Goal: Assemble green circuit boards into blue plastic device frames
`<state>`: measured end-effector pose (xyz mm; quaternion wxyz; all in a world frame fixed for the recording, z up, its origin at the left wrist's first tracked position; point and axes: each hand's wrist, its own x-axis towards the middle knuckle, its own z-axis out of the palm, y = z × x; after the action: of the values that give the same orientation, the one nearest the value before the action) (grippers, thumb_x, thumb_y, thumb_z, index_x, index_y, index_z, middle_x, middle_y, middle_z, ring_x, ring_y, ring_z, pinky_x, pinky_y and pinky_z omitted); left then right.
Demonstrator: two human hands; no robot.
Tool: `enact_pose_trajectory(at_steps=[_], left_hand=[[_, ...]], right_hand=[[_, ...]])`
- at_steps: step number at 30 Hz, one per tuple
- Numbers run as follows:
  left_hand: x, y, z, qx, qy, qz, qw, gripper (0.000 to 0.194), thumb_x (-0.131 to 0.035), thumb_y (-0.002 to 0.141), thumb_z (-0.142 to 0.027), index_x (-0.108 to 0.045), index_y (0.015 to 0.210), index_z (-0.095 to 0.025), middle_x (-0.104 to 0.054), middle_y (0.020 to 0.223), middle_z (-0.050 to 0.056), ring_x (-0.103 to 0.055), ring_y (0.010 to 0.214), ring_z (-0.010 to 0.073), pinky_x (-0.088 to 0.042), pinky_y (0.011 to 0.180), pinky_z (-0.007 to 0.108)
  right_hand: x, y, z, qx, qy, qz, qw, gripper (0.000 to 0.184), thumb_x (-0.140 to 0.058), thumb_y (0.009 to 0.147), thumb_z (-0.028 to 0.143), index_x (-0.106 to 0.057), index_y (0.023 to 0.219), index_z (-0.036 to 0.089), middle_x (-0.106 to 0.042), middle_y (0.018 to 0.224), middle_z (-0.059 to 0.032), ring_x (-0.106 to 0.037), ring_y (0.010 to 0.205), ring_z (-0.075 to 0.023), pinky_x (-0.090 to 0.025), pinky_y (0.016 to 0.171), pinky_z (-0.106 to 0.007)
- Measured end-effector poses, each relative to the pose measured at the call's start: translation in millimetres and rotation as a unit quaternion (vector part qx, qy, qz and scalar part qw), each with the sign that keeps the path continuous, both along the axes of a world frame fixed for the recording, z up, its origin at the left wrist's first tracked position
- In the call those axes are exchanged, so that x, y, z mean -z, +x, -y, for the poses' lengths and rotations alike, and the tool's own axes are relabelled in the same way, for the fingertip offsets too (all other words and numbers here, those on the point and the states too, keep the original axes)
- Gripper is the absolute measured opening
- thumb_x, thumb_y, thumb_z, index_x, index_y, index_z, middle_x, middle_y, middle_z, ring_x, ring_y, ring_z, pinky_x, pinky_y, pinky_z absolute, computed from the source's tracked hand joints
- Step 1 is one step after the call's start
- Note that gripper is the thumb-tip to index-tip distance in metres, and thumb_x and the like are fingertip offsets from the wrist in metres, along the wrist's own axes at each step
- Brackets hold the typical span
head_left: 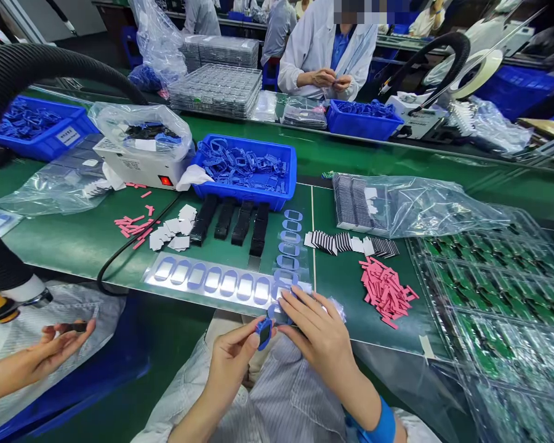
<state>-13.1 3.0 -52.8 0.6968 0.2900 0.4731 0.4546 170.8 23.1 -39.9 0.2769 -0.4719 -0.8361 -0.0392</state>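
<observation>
My left hand (233,363) pinches a blue rounded-oblong frame (263,333) between thumb and fingers, just in front of the bench edge. My right hand (318,332) lies with its fingertips over the end of a clear film sheet (212,283) carrying a row of blue-edged oval pieces. A small blue piece (273,311) sits partly hidden beneath those fingers. A second film strip (290,246) with similar ovals runs away up the green bench. I cannot tell whether my right hand grips the film. A blue strap (377,424) circles my right wrist.
A co-worker's hand (46,351) holds a small dark item at left. On the bench lie black strips (228,221), white pieces (173,227) and pink strips (385,292). A blue crate (244,172) of blue frames stands behind them. A tray of green circuit boards (493,295) fills the right.
</observation>
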Motion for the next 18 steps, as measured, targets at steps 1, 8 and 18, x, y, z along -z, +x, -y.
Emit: enact_pose_trajectory(at_steps=[1,8,18], left_hand=[[1.4,-0.8,1.5,0.003,0.005,-0.003,1.0,0.032,-0.076,0.071,-0.043,-0.077,0.097,-0.025,-0.077,0.102,0.01,-0.072,0.099,0.0298,-0.054,0.094,0.041],[11.9,0.7,7.4,-0.001,0.015,-0.022,1.0,0.033,-0.077,0.066,-0.048,-0.078,0.092,-0.027,-0.077,0.099,0.01,-0.073,0.094,0.0303,-0.056,0.09,0.041],[-1.3,5.5,5.6,-0.005,0.067,-0.053,0.996,0.027,-0.075,0.071,-0.043,-0.078,0.09,-0.026,-0.077,0.102,0.01,-0.072,0.098,0.0318,-0.054,0.094,0.045]], right_hand=[[-0.3,-0.5,0.8,0.002,0.002,0.003,1.0,0.025,-0.05,0.095,0.025,-0.061,0.115,0.014,-0.071,0.115,-0.0075,-0.063,0.113,-0.0233,-0.045,0.093,-0.04],[2.4,-7.7,7.4,0.026,0.023,0.025,0.999,0.026,-0.055,0.093,0.019,-0.061,0.118,0.012,-0.071,0.114,-0.009,-0.064,0.112,-0.0234,-0.044,0.097,-0.039],[3.8,-6.0,6.5,0.008,-0.064,-0.111,0.992,0.034,-0.054,0.093,0.023,-0.059,0.126,0.019,-0.069,0.119,-0.0094,-0.064,0.113,-0.0235,-0.05,0.101,-0.041]])
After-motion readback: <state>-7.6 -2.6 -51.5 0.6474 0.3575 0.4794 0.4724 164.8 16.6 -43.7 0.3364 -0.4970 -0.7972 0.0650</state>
